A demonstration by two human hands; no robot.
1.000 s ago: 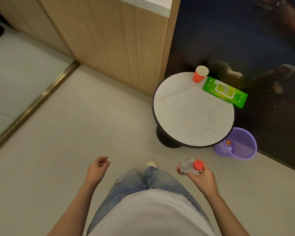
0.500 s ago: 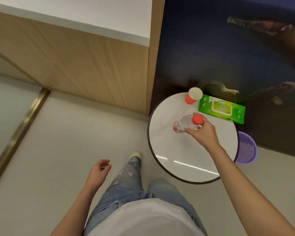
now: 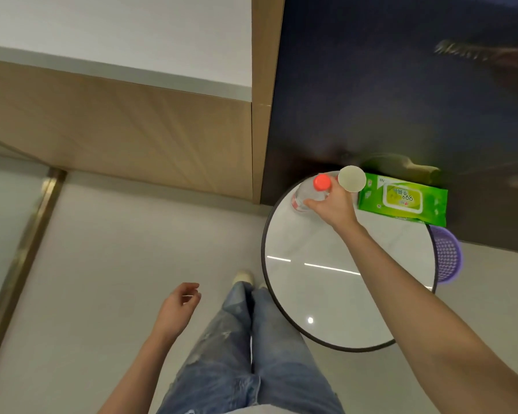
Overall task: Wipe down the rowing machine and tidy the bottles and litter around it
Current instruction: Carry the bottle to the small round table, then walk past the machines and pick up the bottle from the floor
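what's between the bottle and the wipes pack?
Head view: the paper cup sits between the bottle and the wipes pack; the right hand, gripping the bottle, also crosses that gap.

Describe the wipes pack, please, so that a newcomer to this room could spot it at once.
Find the round white table beside the dark wall. At its far edge, right of the paper cup, lies the wipes pack. It is the only flat, bright green thing there, with a yellow-green flap on top.
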